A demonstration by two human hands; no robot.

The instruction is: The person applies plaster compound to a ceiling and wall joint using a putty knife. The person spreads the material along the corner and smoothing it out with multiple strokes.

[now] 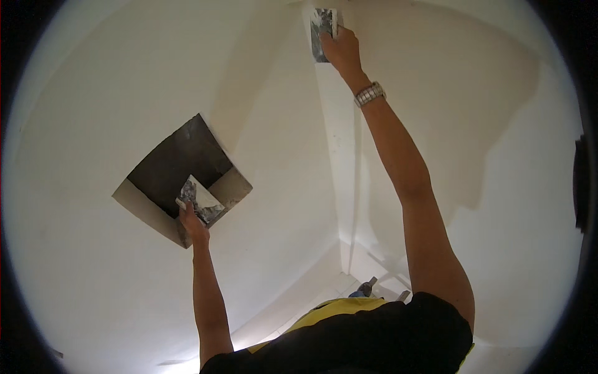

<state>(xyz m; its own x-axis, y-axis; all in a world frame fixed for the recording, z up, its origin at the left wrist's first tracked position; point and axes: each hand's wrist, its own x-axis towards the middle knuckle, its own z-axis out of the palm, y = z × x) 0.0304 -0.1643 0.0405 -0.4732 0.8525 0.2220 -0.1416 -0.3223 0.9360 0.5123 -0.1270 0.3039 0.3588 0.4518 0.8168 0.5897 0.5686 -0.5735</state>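
Observation:
High up at the inner corner, my right hand grips a plastering trowel whose grey blade is smeared with white. The blade lies close to the wall, at the top of a brighter white strip running down the corner. Lower and to the left, my left hand holds a second flat trowel, tilted, with white plaster and grey smears on its face. This trowel stands in front of a dark square opening in the left wall.
The cream left wall and right wall meet at the corner, the right one carrying shadows. Floor tiles show far below, near my feet. A dark object sits at the right rim.

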